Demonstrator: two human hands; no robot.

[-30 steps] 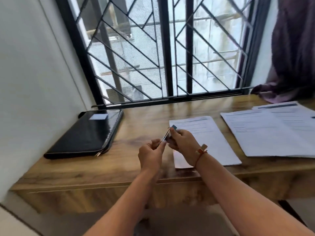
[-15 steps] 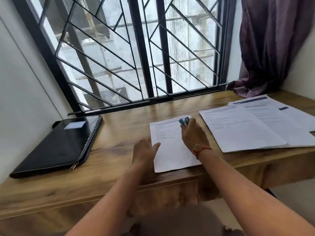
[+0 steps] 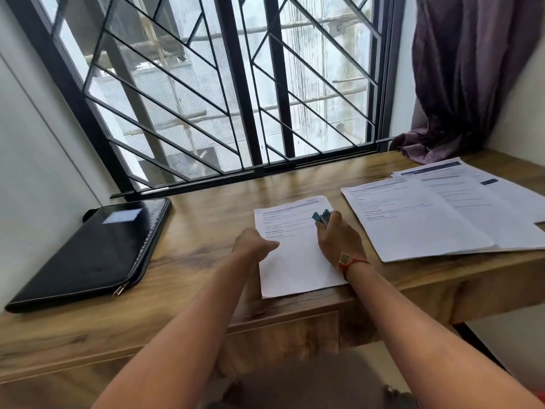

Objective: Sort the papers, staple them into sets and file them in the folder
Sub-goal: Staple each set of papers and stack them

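Below a barred window (image 3: 265,84) with a purple curtain (image 3: 472,69), a wooden desk (image 3: 203,225) carries a black folder (image 3: 94,249) at left and spread papers (image 3: 427,214) at right. A white printed sheet (image 3: 295,261) lies flat at front centre. The left hand (image 3: 253,243) rests curled and empty at its left edge, and the right hand (image 3: 339,237) grips a blue stapler (image 3: 321,216) over its upper right.

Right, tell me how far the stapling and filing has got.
Done: one batch of papers lies apart from the rest. In hand: the right hand grips the stapler near that batch's top right corner; the left hand rests on its left edge. Left: the spread papers to the right appear unstapled, and the black folder lies closed, so nothing looks filed.
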